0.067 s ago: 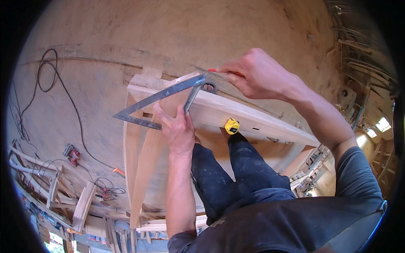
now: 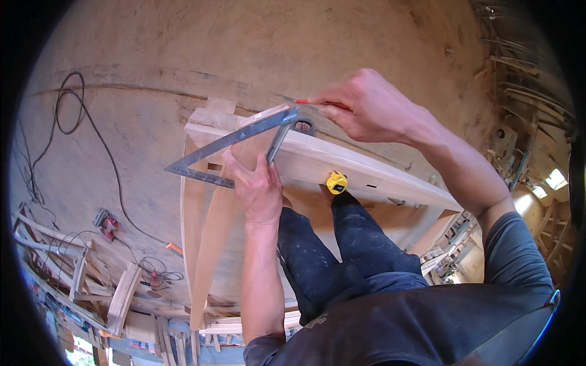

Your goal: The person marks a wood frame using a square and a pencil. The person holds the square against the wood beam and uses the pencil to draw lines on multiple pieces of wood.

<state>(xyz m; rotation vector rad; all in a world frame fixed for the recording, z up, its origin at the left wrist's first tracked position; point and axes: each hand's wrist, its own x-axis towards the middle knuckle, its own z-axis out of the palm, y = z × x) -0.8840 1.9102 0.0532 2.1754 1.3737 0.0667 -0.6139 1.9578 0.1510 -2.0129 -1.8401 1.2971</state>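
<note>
My left hand (image 2: 257, 190) grips the near side of a triangular metal square (image 2: 229, 143), fingers and thumb pressed round its edge. This square lies across a pale curved wooden plank (image 2: 210, 244) and the wide end of a light timber beam (image 2: 354, 160). Up and to the right, my right hand (image 2: 375, 108) pinches a red pencil (image 2: 302, 101), its red end pointing left, just beyond the square's far corner. The fingers of that hand are slightly blurred. A yellow tape measure (image 2: 336, 182) sits at the beam's near edge, right of my left hand.
Below the beam my legs (image 2: 360, 238) stand within the wooden framework. On the floor at left lie a black cable (image 2: 101, 140), a red power tool (image 2: 107, 224) and timber offcuts (image 2: 122, 296). More lumber (image 2: 525, 91) is stacked at the far right.
My right hand has shifted slightly left with the pencil, toward the square's corner. The left hand and the square keep their place.
</note>
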